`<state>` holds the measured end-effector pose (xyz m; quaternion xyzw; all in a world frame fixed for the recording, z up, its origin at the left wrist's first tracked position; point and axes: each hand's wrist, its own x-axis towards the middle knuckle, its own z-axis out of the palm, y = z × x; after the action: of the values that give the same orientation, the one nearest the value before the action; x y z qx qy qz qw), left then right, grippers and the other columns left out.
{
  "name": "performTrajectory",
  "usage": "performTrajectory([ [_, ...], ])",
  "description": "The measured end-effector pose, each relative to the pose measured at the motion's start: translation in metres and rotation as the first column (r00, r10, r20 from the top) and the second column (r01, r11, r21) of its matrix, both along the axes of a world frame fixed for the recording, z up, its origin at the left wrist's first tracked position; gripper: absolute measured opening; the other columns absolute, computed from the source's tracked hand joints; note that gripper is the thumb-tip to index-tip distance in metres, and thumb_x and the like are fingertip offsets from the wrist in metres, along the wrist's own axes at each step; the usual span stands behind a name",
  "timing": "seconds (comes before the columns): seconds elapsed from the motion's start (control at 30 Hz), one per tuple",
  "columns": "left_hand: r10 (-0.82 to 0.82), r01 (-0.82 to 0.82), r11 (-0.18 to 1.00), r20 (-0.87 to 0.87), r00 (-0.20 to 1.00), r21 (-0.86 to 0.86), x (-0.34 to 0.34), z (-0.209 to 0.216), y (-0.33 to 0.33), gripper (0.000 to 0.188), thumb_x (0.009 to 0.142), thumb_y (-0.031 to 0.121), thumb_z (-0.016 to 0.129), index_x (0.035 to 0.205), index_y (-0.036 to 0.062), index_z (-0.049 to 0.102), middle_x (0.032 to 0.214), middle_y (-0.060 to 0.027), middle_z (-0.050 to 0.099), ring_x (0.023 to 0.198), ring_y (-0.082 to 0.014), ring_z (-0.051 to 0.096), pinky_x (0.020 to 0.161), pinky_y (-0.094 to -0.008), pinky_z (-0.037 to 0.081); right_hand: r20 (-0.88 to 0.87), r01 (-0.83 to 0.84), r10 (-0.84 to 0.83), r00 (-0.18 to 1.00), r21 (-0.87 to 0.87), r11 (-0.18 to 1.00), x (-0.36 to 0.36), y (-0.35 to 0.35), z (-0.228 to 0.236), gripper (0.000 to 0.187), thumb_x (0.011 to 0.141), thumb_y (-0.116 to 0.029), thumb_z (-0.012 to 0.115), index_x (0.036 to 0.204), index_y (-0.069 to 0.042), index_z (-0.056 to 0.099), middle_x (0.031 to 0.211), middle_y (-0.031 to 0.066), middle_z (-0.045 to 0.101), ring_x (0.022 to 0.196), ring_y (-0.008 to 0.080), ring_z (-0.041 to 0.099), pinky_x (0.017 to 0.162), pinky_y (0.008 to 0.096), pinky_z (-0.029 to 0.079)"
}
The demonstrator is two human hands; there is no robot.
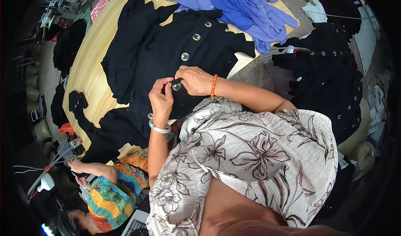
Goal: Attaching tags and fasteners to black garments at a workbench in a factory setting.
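Observation:
A black garment (pixel 158 40) with a row of large, shiny round buttons lies spread on the wooden table. My left hand (pixel 161 99), with a pale bangle at its wrist, pinches the garment's front edge beside one button (pixel 176 86). Just to the right, my right hand (pixel 194 80), wearing an orange bead bracelet, has its fingers closed on the same edge. Both sets of fingertips are close together on either side of that button. Further buttons (pixel 196 37) run up the front, away from me. Whether the button is passed through a buttonhole I cannot tell.
Blue-violet garments (pixel 238 10) are heaped on the table's far side. More black buttoned garments (pixel 321 69) hang or lie to the right. Black cloth (pixel 108 131) spreads over the near left of the table (pixel 83 60). A co-worker in a colourful patterned top (pixel 110 200) is at the lower left.

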<state>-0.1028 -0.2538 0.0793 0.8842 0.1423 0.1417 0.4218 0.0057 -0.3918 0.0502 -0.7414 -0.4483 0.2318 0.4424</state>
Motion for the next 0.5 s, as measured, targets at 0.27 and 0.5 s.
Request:
performTrajectory([
  [0.27, -0.043, 0.038, 0.997, -0.061, 0.997, -0.073, 0.002, 0.002, 0.003, 0.012, 0.082, -0.005, 0.062, 0.093, -0.0018, 0.066, 0.084, -0.0116, 0.065, 0.078, -0.0225, 0.065, 0.072, -0.0284, 0.05, -0.199, -0.157, 0.17, 0.965, 0.08, 0.984, 0.023, -0.016, 0.0, 0.034, 0.083, -0.031, 0.067, 0.089, 0.003, 0.069, 0.078, 0.02, 0.068, 0.075, 0.0351, 0.067, 0.072, 0.0403, 0.052],
  [0.5, 0.061, -0.06, 0.998, -0.038, 0.997, 0.021, 0.005, -0.002, -0.005, 0.013, 0.078, 0.0, 0.073, 0.089, -0.0032, 0.066, 0.081, -0.0108, 0.064, 0.074, -0.0198, 0.065, 0.069, -0.0276, 0.051, 0.297, 0.423, -0.341, 0.892, -0.283, 0.861, 0.071, -0.054, 0.005, 0.031, 0.083, -0.035, 0.067, 0.08, -0.005, 0.073, 0.075, 0.0142, 0.067, 0.074, 0.0322, 0.067, 0.065, 0.0432, 0.052],
])
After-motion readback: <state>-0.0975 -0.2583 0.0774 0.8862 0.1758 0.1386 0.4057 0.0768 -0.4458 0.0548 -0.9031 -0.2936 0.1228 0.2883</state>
